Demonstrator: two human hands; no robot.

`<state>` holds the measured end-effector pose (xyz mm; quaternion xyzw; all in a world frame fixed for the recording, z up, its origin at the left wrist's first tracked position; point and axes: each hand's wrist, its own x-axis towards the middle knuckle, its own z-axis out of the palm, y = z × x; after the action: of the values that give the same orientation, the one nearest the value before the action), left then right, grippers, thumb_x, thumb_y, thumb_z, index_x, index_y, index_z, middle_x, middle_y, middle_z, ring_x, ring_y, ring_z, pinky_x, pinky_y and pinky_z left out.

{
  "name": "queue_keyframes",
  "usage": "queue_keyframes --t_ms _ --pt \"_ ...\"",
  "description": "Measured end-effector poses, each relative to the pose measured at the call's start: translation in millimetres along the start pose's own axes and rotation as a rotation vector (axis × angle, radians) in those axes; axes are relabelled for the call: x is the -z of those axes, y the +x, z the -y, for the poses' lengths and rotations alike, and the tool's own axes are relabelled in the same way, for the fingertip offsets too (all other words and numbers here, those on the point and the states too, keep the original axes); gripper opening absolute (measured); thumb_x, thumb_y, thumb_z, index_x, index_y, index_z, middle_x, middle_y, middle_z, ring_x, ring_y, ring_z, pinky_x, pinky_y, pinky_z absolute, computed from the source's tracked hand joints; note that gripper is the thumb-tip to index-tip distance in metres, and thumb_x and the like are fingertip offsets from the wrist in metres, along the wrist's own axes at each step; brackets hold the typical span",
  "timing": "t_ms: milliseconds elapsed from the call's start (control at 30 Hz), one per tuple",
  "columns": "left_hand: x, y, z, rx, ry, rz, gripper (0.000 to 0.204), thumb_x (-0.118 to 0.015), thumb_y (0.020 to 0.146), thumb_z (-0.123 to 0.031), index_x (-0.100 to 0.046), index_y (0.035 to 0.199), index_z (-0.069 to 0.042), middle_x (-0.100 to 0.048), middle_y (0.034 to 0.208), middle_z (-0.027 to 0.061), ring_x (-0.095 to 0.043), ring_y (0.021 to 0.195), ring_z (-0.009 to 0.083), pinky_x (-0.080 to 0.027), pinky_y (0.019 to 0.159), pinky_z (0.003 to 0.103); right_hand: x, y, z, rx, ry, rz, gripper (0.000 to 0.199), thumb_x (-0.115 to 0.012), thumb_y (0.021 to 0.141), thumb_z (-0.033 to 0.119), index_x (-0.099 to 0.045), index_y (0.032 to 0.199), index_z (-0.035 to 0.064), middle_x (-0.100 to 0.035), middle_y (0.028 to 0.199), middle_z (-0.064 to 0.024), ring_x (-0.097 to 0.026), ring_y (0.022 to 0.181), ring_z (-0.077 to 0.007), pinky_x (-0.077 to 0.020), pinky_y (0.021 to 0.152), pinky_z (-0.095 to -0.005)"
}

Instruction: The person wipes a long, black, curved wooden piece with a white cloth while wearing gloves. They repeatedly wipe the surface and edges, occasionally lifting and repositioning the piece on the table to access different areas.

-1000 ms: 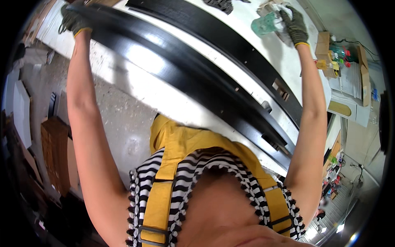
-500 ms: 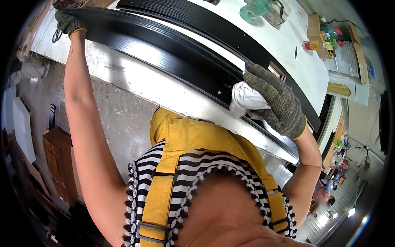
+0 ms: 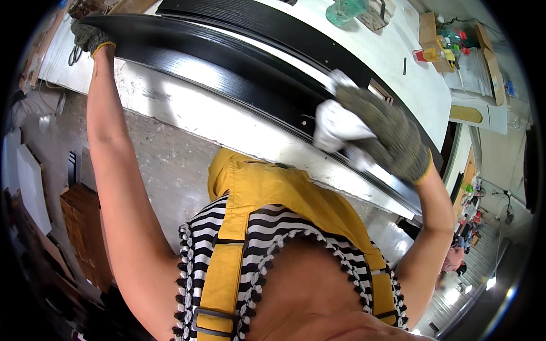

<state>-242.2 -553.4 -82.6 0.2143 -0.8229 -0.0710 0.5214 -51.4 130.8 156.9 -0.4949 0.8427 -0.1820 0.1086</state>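
Note:
A long black board [image 3: 216, 62] with a glossy face lies along the front of the white worktable [image 3: 392, 62]. My left hand [image 3: 92, 37], in a dark knitted glove, grips the board's far left end; its fingertips are partly hidden. Bunched in my right hand [image 3: 389, 131], gloved the same way and blurred by motion, is a white cloth [image 3: 339, 125]. It rests against the board's right part, close to a small screw or hole. Behind lies a second black board [image 3: 256, 25], with a rectangular cut-out near its right end.
Scissors [image 3: 74, 55] lie beside my left hand. At the back stand a green translucent container [image 3: 346, 11] and a greyish block [image 3: 376, 15]. A cardboard box [image 3: 429, 40] with bottles sits at the far right. Brown panels [image 3: 85, 233] stand on the floor at left.
My right hand and the cloth have shifted slightly and are now more blurred. The left hand keeps its hold at the board's end. The whole view has moved a little.

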Motion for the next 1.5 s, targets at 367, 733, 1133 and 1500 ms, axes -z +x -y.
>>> queue_keyframes --t_ms 367,733,1133,1500 --pt "42 -14 -114 0.287 -0.625 0.164 0.023 -0.064 0.090 -0.017 -0.055 0.108 -0.005 -0.069 0.098 0.0058 -0.066 0.087 0.0189 -0.053 0.073 0.032 -40 113 -30 0.320 -0.070 -0.267 0.047 -0.066 0.088 0.022 -0.057 0.133 0.0108 -0.060 0.128 -0.0138 -0.062 0.112 -0.0287 -0.0513 0.096 -0.0356" --pt "69 -10 -82 0.377 -0.569 -0.021 0.030 -0.042 0.104 -0.030 -0.058 0.107 -0.004 -0.056 0.093 0.0065 -0.051 0.086 0.0209 -0.046 0.074 0.034 -23 74 -6 0.110 0.141 -0.083 0.042 -0.066 0.088 0.016 -0.060 0.129 0.0084 -0.051 0.142 -0.0191 -0.053 0.128 -0.0354 -0.0428 0.108 -0.0434" --pt "60 -24 -124 0.470 -0.866 -0.122 0.034 -0.039 0.105 -0.021 -0.051 0.127 0.001 -0.056 0.115 0.0126 -0.051 0.103 0.0247 -0.044 0.091 0.035 -73 325 -37 0.769 -0.362 -0.462 0.042 -0.060 0.090 0.013 -0.056 0.132 0.0112 -0.050 0.142 -0.0166 -0.054 0.125 -0.0341 -0.0458 0.105 -0.0401" --pt "20 -46 -113 0.291 -0.328 -0.037 0.041 -0.035 0.103 -0.019 -0.043 0.139 0.000 -0.049 0.133 0.0193 -0.048 0.119 0.0337 -0.038 0.103 0.041 -84 488 -8 0.543 -0.128 -0.491 0.050 -0.048 0.098 0.036 -0.052 0.134 0.0002 -0.063 0.118 -0.0246 -0.061 0.107 -0.0388 -0.0458 0.096 -0.0434"
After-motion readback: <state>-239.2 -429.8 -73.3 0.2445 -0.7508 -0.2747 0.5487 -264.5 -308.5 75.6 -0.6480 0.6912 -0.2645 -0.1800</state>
